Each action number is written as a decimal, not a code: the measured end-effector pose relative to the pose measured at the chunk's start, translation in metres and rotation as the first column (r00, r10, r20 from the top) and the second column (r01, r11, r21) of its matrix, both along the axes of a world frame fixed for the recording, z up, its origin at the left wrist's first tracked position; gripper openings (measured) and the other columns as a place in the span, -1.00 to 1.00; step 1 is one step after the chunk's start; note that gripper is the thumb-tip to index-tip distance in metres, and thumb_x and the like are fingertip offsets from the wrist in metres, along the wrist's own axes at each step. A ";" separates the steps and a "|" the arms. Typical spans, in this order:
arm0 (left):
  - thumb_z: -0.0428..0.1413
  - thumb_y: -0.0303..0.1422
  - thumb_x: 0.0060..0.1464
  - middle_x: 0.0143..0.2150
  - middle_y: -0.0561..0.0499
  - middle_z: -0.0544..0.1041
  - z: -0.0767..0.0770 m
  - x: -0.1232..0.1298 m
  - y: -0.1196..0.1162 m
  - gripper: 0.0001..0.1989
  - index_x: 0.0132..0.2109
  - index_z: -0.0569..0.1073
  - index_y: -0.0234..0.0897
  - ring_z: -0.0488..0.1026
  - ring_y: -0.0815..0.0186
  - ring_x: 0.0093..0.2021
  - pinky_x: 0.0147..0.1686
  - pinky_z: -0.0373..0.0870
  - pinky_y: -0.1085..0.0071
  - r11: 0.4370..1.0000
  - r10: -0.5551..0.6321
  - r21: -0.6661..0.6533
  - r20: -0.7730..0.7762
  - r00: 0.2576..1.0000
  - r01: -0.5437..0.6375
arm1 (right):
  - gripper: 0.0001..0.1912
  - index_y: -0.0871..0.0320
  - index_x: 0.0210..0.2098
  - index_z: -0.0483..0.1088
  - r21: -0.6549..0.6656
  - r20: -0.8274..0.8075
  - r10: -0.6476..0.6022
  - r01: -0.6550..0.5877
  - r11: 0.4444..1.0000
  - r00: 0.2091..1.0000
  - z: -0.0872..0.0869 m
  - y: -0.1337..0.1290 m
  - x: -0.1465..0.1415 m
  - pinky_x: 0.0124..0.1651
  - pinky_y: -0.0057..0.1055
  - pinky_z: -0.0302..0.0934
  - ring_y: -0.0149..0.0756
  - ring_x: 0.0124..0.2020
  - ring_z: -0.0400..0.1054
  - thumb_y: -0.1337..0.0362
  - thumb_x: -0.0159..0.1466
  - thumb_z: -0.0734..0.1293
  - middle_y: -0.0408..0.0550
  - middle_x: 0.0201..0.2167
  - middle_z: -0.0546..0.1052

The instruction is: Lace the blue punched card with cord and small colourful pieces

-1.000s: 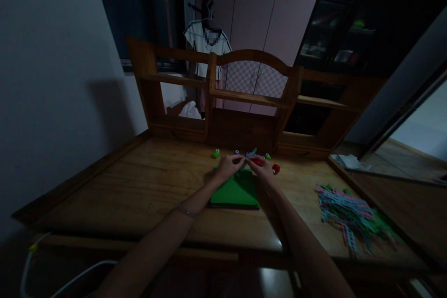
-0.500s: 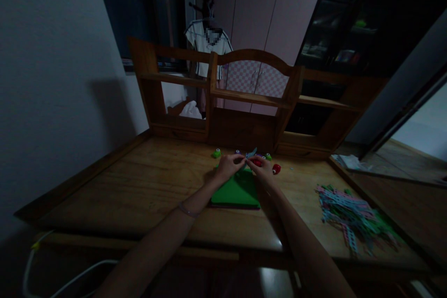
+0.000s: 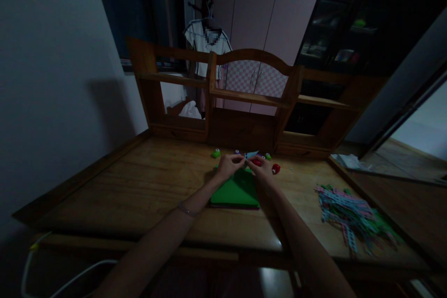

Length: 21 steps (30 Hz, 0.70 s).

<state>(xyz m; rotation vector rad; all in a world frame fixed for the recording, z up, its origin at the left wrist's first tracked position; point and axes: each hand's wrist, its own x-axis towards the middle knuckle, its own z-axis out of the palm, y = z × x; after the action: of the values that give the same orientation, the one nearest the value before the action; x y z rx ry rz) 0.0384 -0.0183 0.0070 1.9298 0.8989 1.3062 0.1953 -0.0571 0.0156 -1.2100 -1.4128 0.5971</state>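
My left hand [image 3: 228,166] and my right hand [image 3: 262,170] meet above the far edge of a green flat pad [image 3: 236,191]. Both pinch a small light-blue strip [image 3: 252,154] between their fingertips; its exact shape is hard to make out in the dim light. A red piece [image 3: 257,163] shows by my right fingers. Another red piece [image 3: 276,168] lies to the right of my right hand. Behind the hands are a green piece with an eye [image 3: 268,156] and a purple one [image 3: 237,152]. A green piece [image 3: 216,153] sits to the left.
A pile of pink, blue and green perforated strips [image 3: 352,216] covers the right part of the wooden desk [image 3: 139,186]. A wooden shelf unit [image 3: 244,98] stands along the back edge. A white cable [image 3: 26,265] hangs at the lower left.
The light-blue strip has turned between my fingertips and now points more to the right. Both hands have stayed nearly in place.
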 end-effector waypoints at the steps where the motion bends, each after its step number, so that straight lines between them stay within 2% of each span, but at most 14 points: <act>1: 0.14 -0.30 0.00 -0.30 -0.06 0.60 0.000 0.000 0.000 -0.77 -0.23 0.58 -0.33 0.53 0.23 -0.29 -0.26 0.42 0.41 1.000 -0.003 -0.009 0.008 1.000 0.003 | -0.72 0.18 -0.48 0.47 -0.005 -0.007 -0.003 0.003 1.000 1.000 0.000 0.000 0.000 -0.42 -0.42 0.16 -0.32 -0.50 0.30 0.07 0.01 0.38 -0.08 -0.55 0.46; 21: 0.15 -0.27 -0.01 -0.30 -0.10 0.60 -0.006 0.005 0.003 -0.73 -0.22 0.57 -0.36 0.53 0.23 -0.31 -0.34 0.45 0.42 0.994 -0.037 -0.099 0.062 0.997 0.043 | -0.71 0.18 -0.55 0.43 -0.078 -0.099 -0.013 0.005 0.997 0.995 -0.001 0.003 0.002 -0.52 -0.47 0.11 -0.38 -0.57 0.24 0.07 -0.09 0.43 -0.11 -0.61 0.41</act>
<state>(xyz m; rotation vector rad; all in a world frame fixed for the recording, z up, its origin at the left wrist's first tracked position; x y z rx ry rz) 0.0430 -0.0153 0.0008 1.8126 0.8752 1.2654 0.1970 -0.0544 0.0147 -1.2304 -1.3106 0.7017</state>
